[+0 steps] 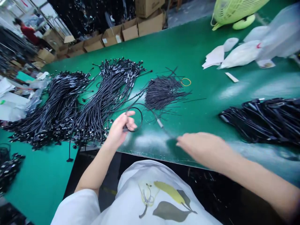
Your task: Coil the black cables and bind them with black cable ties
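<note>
By the near edge of the table (192,53), the left hand (120,126) clamped a looped cable (142,117); the right hand (201,148) pinched its blurred stretch.

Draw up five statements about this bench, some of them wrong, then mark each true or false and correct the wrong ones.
1. The left hand holds a looped black cable. True.
2. The yellow-green fan stands at the left end of the green table. False: the fan is at the far right.
3. The yellow ring lies beside the pile of short black strands. True.
4. Open cardboard boxes line the table's far edge. True.
5. The right hand rests on white paper. False: it is near the table's front edge, and a cable with a grey sleeve, partly blurred, runs to its fingertips.
</note>
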Demonstrator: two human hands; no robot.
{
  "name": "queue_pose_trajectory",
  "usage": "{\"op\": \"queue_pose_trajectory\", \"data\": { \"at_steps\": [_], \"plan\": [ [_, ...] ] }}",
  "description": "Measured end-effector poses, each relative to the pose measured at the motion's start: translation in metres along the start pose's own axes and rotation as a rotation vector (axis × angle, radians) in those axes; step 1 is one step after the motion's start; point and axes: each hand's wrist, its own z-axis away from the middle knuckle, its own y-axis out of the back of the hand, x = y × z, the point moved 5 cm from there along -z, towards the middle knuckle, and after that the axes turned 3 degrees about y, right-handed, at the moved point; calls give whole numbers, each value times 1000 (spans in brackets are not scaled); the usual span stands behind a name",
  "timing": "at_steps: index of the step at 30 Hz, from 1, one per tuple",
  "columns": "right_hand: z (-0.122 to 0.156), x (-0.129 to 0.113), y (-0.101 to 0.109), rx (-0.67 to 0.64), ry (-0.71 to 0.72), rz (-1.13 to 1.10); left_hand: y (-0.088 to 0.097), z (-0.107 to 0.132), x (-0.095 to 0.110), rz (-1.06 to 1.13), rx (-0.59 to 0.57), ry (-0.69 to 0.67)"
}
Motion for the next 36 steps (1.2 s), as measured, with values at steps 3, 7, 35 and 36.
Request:
{"op": "queue_pose_trajectory", "data": {
  "at_steps": [3,7,35,36],
  "plan": [
    [-25,-50,-5,-219,296,-31,-31,5,-28,-375,-214,-9],
    [-66,-27,10,-24,5,-186,-45,22,-44,-461,-423,40],
    [-78,-38,-55,450,-621,-1608,-36,21,-97,10,-323,338],
    [-79,-36,-52,476,-604,-1585,-41,25,-96,24,-343,347]
  ]
}}
